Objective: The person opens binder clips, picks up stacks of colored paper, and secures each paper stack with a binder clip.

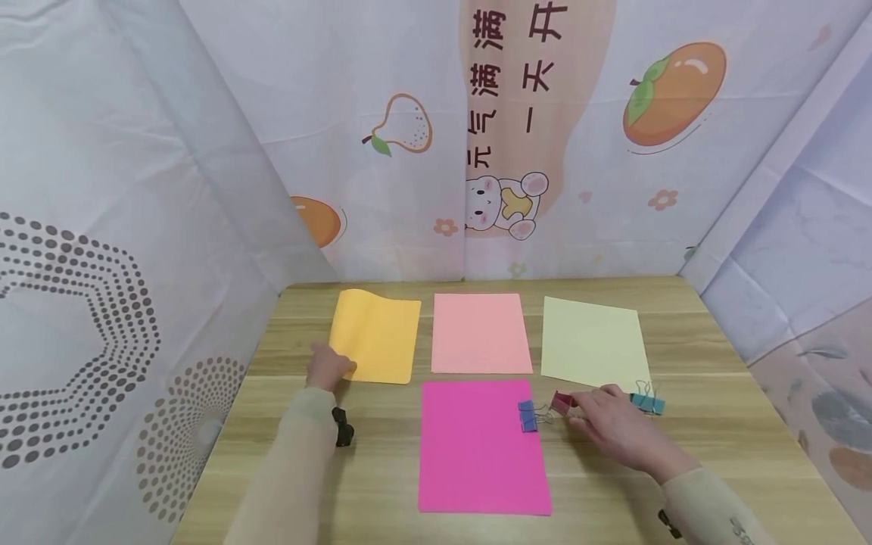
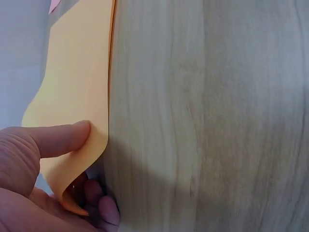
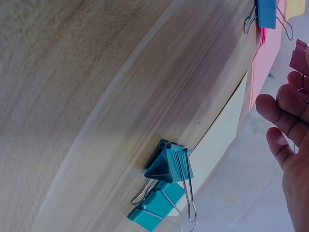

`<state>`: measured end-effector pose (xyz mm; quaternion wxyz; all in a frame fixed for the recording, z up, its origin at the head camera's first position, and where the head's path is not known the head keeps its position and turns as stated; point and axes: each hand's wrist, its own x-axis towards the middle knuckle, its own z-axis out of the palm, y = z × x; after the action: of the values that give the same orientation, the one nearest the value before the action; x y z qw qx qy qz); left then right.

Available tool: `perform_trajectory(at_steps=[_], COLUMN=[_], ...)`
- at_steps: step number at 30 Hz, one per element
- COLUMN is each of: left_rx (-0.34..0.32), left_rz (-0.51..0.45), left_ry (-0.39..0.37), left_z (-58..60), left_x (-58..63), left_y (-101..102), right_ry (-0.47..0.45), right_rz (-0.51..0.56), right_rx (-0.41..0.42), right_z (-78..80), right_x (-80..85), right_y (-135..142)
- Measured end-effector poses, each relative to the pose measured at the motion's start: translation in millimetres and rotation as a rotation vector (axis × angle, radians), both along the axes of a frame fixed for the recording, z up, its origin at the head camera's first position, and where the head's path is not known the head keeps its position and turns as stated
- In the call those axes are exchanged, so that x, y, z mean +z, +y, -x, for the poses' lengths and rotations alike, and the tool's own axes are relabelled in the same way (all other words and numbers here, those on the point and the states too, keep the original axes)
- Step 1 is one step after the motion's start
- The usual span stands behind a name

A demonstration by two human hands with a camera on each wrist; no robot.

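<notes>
At the left, my left hand [image 1: 330, 367] pinches the near-left edge of a stack of yellow-orange paper [image 1: 381, 341]. In the left wrist view the thumb lies on top of the paper [image 2: 82, 72] with fingers beneath, and that edge bends upward. My right hand [image 1: 616, 424] holds a dark red binder clip [image 1: 562, 402] by its handle end, above the table right of the magenta paper [image 1: 480, 454]. A blue binder clip [image 1: 527, 416] grips the magenta paper's right edge, its wire handles pointing toward the red clip.
Pink paper [image 1: 480, 333] lies at the back middle, pale yellow paper [image 1: 593, 341] at the back right. Two teal binder clips [image 3: 169, 164] rest by the pale paper's near corner, beside my right hand. Printed curtains [image 1: 409, 250] hang behind the wooden table [image 1: 381, 469].
</notes>
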<state>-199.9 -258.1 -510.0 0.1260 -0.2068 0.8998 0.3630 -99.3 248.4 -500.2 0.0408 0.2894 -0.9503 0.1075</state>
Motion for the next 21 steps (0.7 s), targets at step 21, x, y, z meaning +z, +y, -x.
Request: perform_trajectory(at_steps=[21], left_rx=[0.031], left_rz=[-0.105], left_ry=[0.113], left_z=[-2.6], left_x=[0.2], left_y=[-25.1], right_ry=[0.006], right_rz=[-0.007], right_rx=[0.004], right_z=[-0.7], right_x=[-2.8], right_y=[-0.4])
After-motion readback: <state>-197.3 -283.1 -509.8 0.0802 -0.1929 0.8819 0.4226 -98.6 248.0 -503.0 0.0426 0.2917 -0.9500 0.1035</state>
